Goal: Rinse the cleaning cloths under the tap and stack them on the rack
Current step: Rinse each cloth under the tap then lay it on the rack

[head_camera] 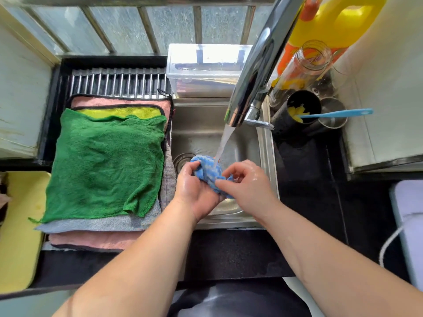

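A bunched blue striped cloth (207,171) sits over the steel sink (265,156), right under the water stream from the chrome tap (254,72). My left hand (194,191) grips the cloth from the left and below. My right hand (247,181) pinches its right end. Both hands are wet. To the left, the metal rack (119,82) carries a stack of cloths: a green cloth (103,165) on top, a yellow one (119,112), a grey one (96,224) and pink ones (91,242) beneath.
A clear plastic box (206,67) stands behind the sink. Right of the tap are a yellow jug (338,21), a glass jar (304,65) and a black holder (302,110) with a blue-handled tool. A yellow board (20,229) lies at far left.
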